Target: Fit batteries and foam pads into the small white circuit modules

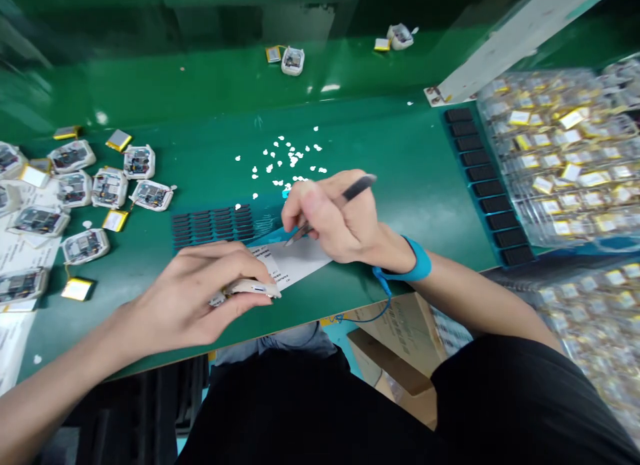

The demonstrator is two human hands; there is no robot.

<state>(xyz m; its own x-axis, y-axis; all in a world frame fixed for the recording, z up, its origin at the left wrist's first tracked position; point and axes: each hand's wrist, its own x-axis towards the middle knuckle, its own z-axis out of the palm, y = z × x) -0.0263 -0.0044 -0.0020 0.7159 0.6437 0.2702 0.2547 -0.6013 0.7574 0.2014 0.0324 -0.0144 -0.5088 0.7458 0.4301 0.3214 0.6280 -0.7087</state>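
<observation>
My left hand (200, 295) lies near the green table's front edge, its fingers closed on a small white device casing (250, 289). My right hand (335, 218) grips dark tweezers (330, 211) with the tips pointing down-left at a blue sheet of black foam strips (215, 223). A white paper label (295, 259) lies between both hands. A blue wrist strap (417, 261) with a cord circles my right wrist. Small white backing scraps (287, 159) are scattered just beyond my right hand.
Several white casings with circuit boards and yellow batteries (107, 188) lie at the left. Two more casings (293, 60) sit farther back. Clear trays of parts (565, 151) stack at the right beside a strip of black pads (487, 188). A cardboard box (400, 338) stands under the table.
</observation>
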